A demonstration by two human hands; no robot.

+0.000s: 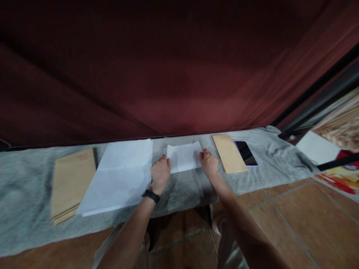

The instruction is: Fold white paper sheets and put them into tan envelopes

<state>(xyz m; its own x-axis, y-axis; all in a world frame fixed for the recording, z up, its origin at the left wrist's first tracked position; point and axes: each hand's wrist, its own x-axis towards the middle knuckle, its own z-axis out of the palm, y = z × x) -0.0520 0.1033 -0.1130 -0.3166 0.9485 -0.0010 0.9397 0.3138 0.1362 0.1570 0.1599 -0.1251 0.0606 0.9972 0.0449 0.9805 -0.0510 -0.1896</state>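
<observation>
A small white sheet of paper (185, 157), its top edge a little curled, lies in front of me on the grey cloth. My left hand (160, 172), with a dark band at the wrist, is closed at the paper's left edge. At the opposite edge my right hand (209, 163) has its fingers curled onto the sheet. Left of my left hand lies a stack of larger white sheets (120, 175) with a crease across the top one. A brown envelope (230, 154) rests just right of my right hand.
Several brown envelopes (73, 179) are stacked at the far left. A dark-screened phone (246, 154) lies beside the single envelope, on the grey cloth (280, 164). A dark red curtain (179, 74) hangs behind. Tiled floor (316, 216) shows below the front edge.
</observation>
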